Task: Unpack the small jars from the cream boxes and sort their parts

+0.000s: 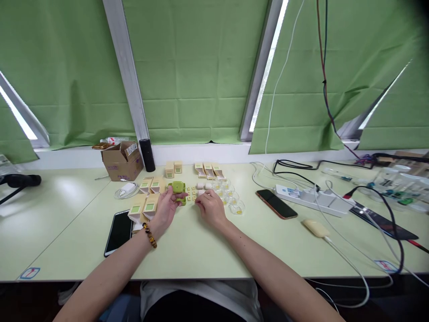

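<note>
My left hand [165, 206], with a beaded bracelet at the wrist, is closed on a small rounded green plastic case [178, 187], thumb on its near side. Just right of it, several tiny yellow pieces [191, 193] lie in rows on the table. My right hand [212, 208] is beside these pieces, its fingertips pinched low over the tabletop. Whatever is between those fingertips is hidden or too small to name. Beyond the right hand stand small white cylinders [200, 186]. Clear round plastic containers with yellow parts [231, 197] sit to its right.
Open small cartons [150, 206] stand left of my left hand, near a phone [119, 231]. More cartons [208, 170] are farther back. A cardboard box [122, 161] and black cylinder [147, 155] stand back left. To the right are another phone [276, 204], a power strip [311, 201] and loose cables.
</note>
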A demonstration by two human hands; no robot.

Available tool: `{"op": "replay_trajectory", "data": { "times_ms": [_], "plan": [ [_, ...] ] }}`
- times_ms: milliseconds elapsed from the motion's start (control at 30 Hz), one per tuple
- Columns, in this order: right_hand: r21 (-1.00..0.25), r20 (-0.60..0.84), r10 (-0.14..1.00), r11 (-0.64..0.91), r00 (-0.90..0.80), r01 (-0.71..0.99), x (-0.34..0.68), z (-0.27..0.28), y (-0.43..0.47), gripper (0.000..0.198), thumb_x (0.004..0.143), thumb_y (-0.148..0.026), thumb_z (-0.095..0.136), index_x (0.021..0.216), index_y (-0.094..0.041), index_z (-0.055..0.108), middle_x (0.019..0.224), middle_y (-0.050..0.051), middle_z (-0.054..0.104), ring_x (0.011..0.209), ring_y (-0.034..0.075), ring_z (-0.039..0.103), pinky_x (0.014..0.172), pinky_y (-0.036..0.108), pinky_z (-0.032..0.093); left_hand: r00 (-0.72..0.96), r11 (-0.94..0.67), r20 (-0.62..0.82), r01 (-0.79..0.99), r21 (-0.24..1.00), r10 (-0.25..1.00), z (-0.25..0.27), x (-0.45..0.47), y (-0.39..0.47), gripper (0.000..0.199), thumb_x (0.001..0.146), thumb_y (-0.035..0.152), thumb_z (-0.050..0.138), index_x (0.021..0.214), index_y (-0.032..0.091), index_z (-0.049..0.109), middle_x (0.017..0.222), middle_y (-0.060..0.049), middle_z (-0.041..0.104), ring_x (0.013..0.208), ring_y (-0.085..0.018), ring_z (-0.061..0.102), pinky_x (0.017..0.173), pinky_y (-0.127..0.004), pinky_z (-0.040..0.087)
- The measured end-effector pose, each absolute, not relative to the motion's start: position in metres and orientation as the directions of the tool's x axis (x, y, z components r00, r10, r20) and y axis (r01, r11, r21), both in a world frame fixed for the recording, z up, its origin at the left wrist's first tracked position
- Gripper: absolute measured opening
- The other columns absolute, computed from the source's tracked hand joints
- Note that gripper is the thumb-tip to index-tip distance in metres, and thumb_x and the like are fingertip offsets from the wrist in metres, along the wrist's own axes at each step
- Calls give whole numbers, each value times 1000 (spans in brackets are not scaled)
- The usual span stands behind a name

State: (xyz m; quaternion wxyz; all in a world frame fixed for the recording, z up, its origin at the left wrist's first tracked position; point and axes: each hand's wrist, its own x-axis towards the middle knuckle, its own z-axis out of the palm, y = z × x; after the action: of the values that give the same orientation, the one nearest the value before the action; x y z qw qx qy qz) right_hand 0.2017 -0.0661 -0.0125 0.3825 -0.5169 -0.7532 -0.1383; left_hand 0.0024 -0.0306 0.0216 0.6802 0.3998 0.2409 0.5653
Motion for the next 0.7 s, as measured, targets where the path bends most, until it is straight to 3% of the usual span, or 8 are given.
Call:
{"op": "replay_trajectory", "data": {
  "times_ms": [367, 533, 633, 700],
  "plan": [
    [21, 610, 750, 307, -255, 952, 190, -21, -61, 18, 93, -9, 62, 88, -20, 75, 90, 9, 70, 98, 27, 52, 81, 38, 33, 213, -39, 168, -502, 864, 962, 27, 4, -35, 38, 88, 51, 77, 93, 17, 61, 90, -10, 75, 80, -20, 73, 60, -27, 40],
    [40, 596, 766, 271, -241, 962, 190, -24, -60, 19, 97, -14, 60, 87, -20, 76, 90, 10, 70, 97, 28, 51, 83, 40, 32, 124, -341, 352, -104, 934, 928, 27, 2, -34, 34, 83, 50, 80, 84, 19, 65, 82, -7, 72, 81, -21, 66, 67, -30, 44],
    [29, 595, 770, 266, -231, 964, 191, -25, -59, 18, 97, -16, 61, 89, -20, 77, 91, 11, 71, 98, 28, 50, 84, 41, 32, 136, -578, 564, 274, 769, 814, 30, -6, -33, 22, 82, 43, 81, 79, 23, 73, 82, -7, 71, 86, -26, 61, 79, -38, 47],
    [10, 600, 768, 272, -223, 962, 193, -24, -59, 15, 95, -17, 63, 92, -20, 77, 92, 11, 71, 99, 28, 50, 84, 42, 32, 271, -670, 626, 461, 582, 731, 33, -12, -34, 16, 85, 36, 77, 74, 25, 74, 78, -9, 70, 90, -29, 58, 85, -42, 45]
  ]
}}
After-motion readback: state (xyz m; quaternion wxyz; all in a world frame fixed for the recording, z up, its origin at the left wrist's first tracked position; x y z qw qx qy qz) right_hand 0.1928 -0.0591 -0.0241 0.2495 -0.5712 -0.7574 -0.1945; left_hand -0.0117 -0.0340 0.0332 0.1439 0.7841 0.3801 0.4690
